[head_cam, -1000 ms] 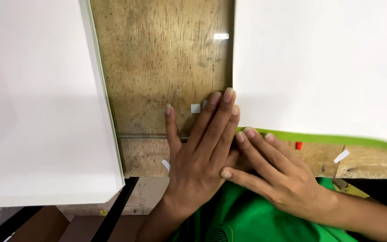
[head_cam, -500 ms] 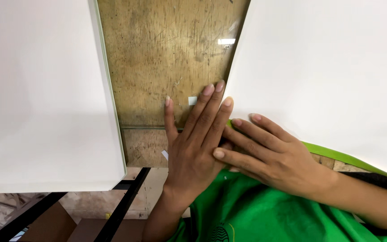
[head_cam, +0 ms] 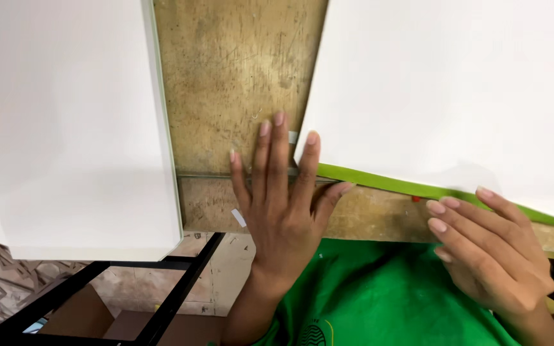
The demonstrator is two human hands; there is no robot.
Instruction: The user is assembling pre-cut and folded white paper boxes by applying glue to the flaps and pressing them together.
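Since a moment ago my right hand [head_cam: 492, 253] has slid off my left and out along the green strip [head_cam: 418, 189], and the white sheet [head_cam: 456, 96] above it now sits tilted, its corner swung in toward my left fingertips.

Nearest me is my green shirt [head_cam: 379, 295], just below both wrists. My left hand [head_cam: 283, 205] lies flat and spread on the worn wooden board [head_cam: 238, 83], palm down, holding nothing; its index and middle fingers reach over the thin seam in the wood, and the ring finger rests at the lower corner of the white sheet, touching its edge. My right hand is off to the side, well apart from the left, fingers straight and pressed together, tips laid on the board's near edge just below the green strip; it grips nothing. A small red mark [head_cam: 415, 199] sits just beside those fingertips.

Beyond my left thumb side a second white sheet [head_cam: 65, 122] lies over the board, apart from my hand. Below it, past the board's edge, black frame bars [head_cam: 181, 282] run down toward the floor.

I judge I am smoothing and squaring the tilted sheet; next it calls for steady pressure from the left while the right eases the edge straight.
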